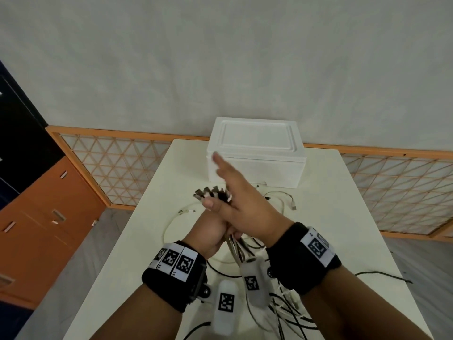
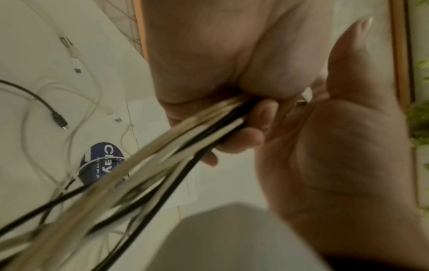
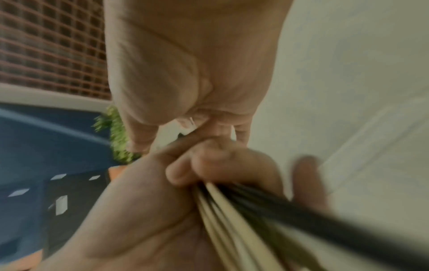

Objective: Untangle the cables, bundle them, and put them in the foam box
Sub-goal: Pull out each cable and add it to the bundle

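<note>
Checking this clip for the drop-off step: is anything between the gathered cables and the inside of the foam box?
Yes. The lid sits closed on the foam box, blocking the inside. The left hand grips the cables; the right hand lies flat against them.

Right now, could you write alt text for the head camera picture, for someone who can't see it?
A person's left hand grips a bunch of cables above a white table, while the right hand lies flat over it, fingers straight. A closed white foam box sits behind, with loose cables scattered around.
</note>
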`<state>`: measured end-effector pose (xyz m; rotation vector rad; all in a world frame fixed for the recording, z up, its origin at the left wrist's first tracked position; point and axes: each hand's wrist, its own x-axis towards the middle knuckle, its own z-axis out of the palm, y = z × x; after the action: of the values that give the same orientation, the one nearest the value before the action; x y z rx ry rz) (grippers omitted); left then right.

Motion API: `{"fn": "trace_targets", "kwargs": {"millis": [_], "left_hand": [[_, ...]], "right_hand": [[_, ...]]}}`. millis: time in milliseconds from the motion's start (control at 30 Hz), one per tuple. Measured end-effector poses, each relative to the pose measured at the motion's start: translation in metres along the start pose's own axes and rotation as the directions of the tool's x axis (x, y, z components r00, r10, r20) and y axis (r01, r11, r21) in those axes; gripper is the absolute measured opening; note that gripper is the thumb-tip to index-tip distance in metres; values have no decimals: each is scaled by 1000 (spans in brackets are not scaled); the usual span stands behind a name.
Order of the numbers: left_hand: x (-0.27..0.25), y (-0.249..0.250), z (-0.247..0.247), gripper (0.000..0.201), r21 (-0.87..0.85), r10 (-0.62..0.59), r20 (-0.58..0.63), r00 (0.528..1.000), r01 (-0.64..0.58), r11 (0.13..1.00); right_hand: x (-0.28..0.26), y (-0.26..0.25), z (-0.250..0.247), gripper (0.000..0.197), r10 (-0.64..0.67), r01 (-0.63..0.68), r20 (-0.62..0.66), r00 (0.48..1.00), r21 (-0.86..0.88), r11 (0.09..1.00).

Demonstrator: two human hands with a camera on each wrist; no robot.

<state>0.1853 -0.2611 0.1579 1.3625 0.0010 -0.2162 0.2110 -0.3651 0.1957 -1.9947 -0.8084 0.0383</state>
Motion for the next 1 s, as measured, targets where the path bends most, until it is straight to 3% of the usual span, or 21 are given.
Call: {"fn": "trace_targets", "kwargs": {"millis": [67, 100, 133, 200, 267, 333, 467, 600, 733, 800, 900, 1000], "left_hand": [[6, 5, -6, 43, -187, -9, -87, 996, -8, 982], [9, 7, -10, 49, -250, 4, -104, 995, -31, 968], [11, 10, -13, 56, -260, 41, -104, 994, -67, 963], [16, 11, -20, 64, -199, 120, -136, 983, -146, 969], [21, 9, -25, 70, -157, 107, -156, 982, -131, 979], [22, 6, -24, 73, -238, 32, -145, 989, -66, 969], [14, 3, -13, 66, -522, -152, -95, 984, 81, 849], [0, 10, 4, 58, -396, -7, -66, 998, -19, 918], [-4, 25, 5, 56, -406, 92, -25, 995, -94, 909], [-1, 33, -6, 57, -491, 86, -67, 994, -108, 865], [7, 42, -30, 59, -561, 64, -179, 982, -155, 813], [13, 43, -55, 61, -572, 29, -290, 957, -198, 796]], "right_hand": [[-6, 12, 5, 97, 200, -194, -5, 980, 214, 957], [-10, 20, 9, 96, 265, -269, 47, 963, 198, 942], [-16, 28, 15, 87, 309, -324, 115, 944, 154, 933], [-30, 38, 28, 43, 346, -384, 209, 915, 179, 906], [-41, 35, 41, 14, 373, -414, 197, 907, 244, 877], [-49, 35, 48, 20, 325, -341, 119, 938, 155, 927], [-52, 53, 42, 36, 212, -197, 74, 975, -169, 966], [-43, 59, 30, 50, 186, -170, 131, 974, -123, 978], [-38, 69, 22, 37, 231, -240, 172, 958, 34, 970], [-43, 74, 18, 43, 287, -293, 168, 943, 9, 956], [-53, 78, 4, 35, 317, -321, 173, 932, -6, 947], [-64, 84, -14, 28, 402, -380, 107, 909, -178, 907]]}}
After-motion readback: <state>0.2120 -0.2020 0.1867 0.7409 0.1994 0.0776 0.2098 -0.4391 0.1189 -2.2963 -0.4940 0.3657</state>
